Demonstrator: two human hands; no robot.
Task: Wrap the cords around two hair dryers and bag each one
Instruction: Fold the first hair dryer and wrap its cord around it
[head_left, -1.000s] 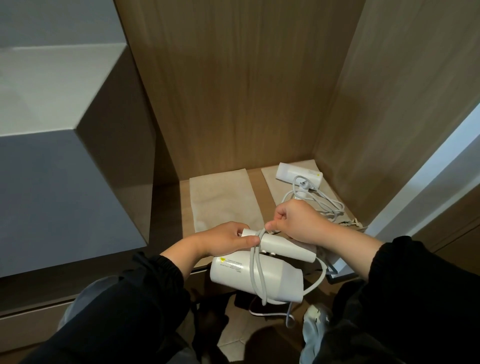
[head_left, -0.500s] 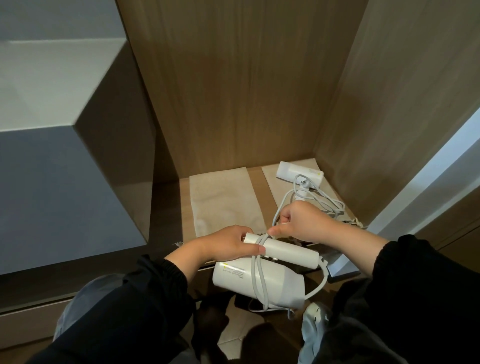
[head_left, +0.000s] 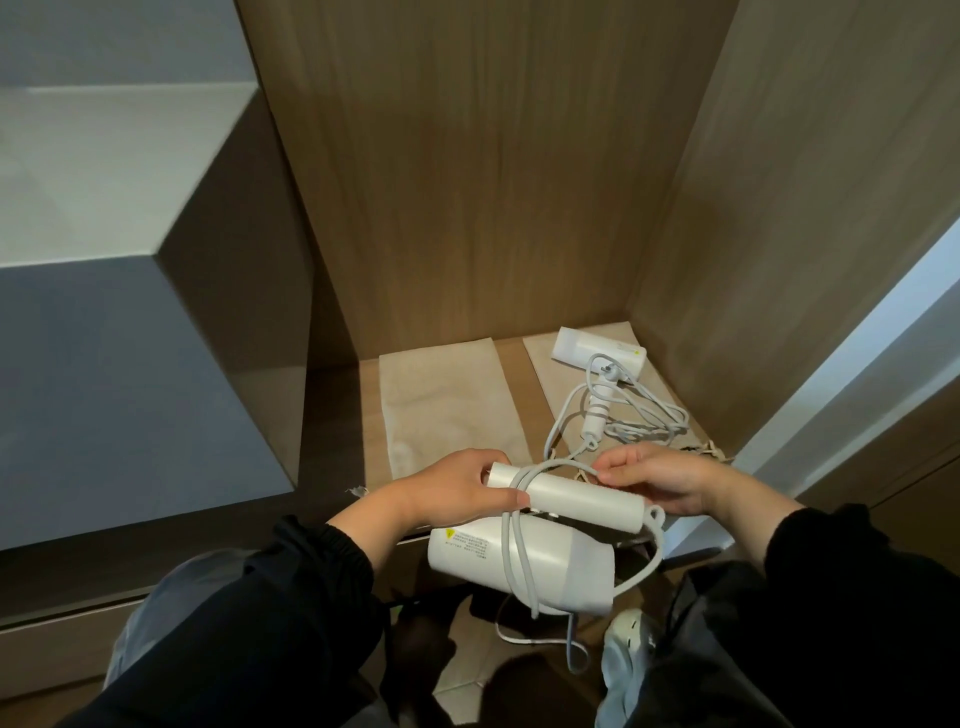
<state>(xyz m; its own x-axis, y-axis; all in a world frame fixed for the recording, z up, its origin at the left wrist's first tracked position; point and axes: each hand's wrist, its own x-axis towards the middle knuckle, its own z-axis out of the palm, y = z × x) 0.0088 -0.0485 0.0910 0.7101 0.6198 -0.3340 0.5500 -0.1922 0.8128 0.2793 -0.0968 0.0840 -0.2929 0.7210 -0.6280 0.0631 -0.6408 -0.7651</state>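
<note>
A white hair dryer (head_left: 545, 566) with its handle folded hangs in front of the wooden shelf. My left hand (head_left: 457, 491) grips the free end of the handle. Its grey cord (head_left: 514, 551) loops twice around body and handle. My right hand (head_left: 660, 480) pinches the cord where it crosses the handle's far side. The rest of the cord hangs below toward the floor. A second white hair dryer (head_left: 597, 356) lies at the shelf's back right with its cord (head_left: 649, 415) loose. It rests on a beige bag (head_left: 543, 364). Another flat beige bag (head_left: 447, 405) lies left of it.
The shelf (head_left: 511, 353) sits in a wooden niche with a back panel and a right side wall. A grey-white cabinet (head_left: 130, 312) juts out at the left. Below are tiled floor, my knees and a light shoe (head_left: 628, 639).
My right hand has moved rightward along the handle, bringing the cord over it. The dryer has tilted slightly. My left hand keeps its hold.
</note>
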